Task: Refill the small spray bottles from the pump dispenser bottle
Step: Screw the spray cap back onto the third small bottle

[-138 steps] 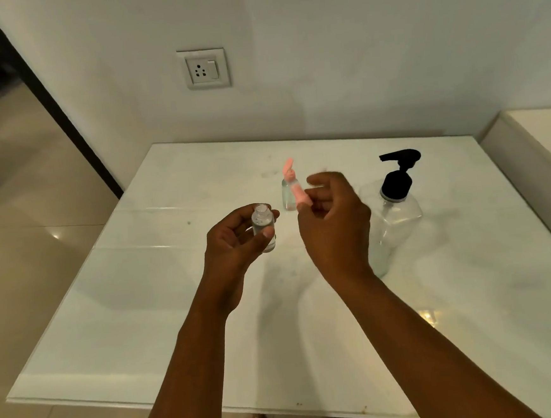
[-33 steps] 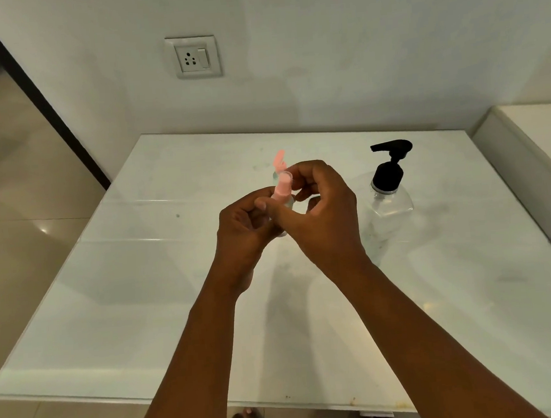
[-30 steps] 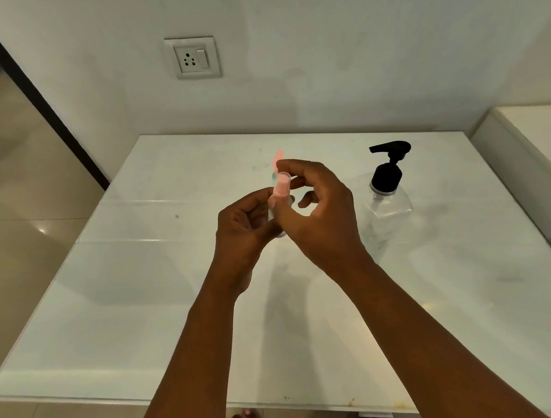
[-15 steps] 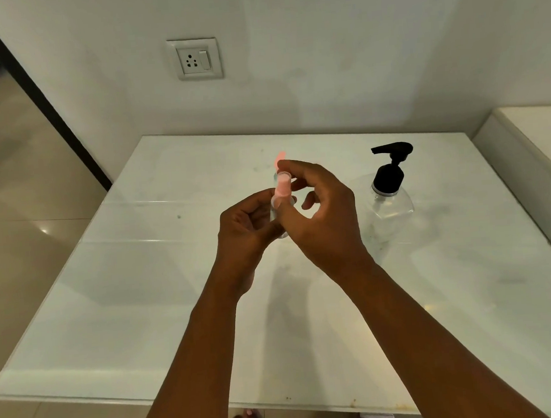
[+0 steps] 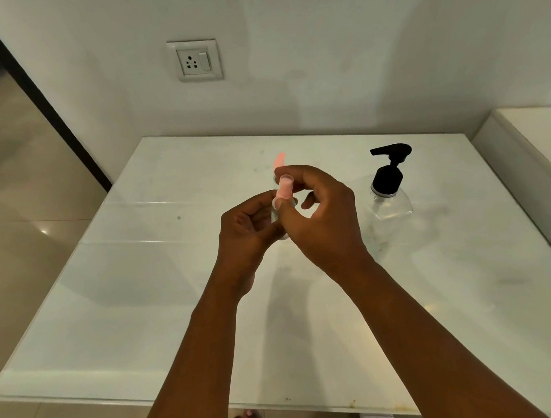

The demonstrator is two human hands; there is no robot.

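My left hand (image 5: 248, 230) grips a small clear spray bottle (image 5: 275, 212), mostly hidden behind the fingers. My right hand (image 5: 322, 215) pinches the pink spray cap (image 5: 284, 188) that sits on top of that bottle. Behind my hands, only the pink top of a second small spray bottle (image 5: 279, 160) shows; its body is hidden. The clear pump dispenser bottle (image 5: 389, 213) with a black pump head stands on the white table (image 5: 141, 285), to the right of my hands.
A white wall with a socket plate (image 5: 194, 60) rises behind the table. A white ledge (image 5: 534, 162) borders the table's right side. Tiled floor lies to the left, and toes show below the near table edge.
4.6 s ago the hands were apart, bottle in the left, pink cap in the right. They came together with the cap on the bottle; over the last second the right fingers shifted slightly around it.
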